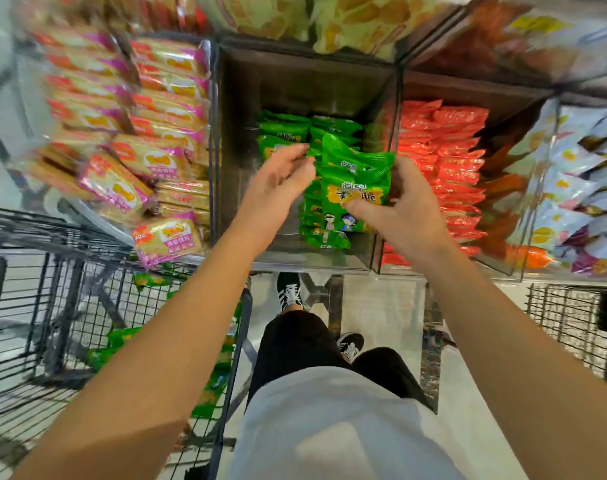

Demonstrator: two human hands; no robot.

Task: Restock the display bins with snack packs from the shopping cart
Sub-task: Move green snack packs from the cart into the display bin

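Note:
A stack of green snack packs (355, 181) hangs over the middle clear display bin (226, 140). My right hand (404, 206) grips this stack from the right, thumb pressed across the front pack. My left hand (278, 181) hovers at the stack's left edge with fingers loosely curled and blurred; whether it touches a pack is unclear. More green packs (284, 131) lie stacked at the bin's far end. The wire shopping cart (70, 306) stands at lower left, holding several green packs (212, 386).
The bin to the left holds pink-and-yellow biscuit packs (163, 109). A bin of red packs (458, 157) sits to the right, with white and purple packs (586, 188) beyond it. Yellow chip bags (347, 19) fill the shelf above. A second wire basket (572, 323) is at lower right.

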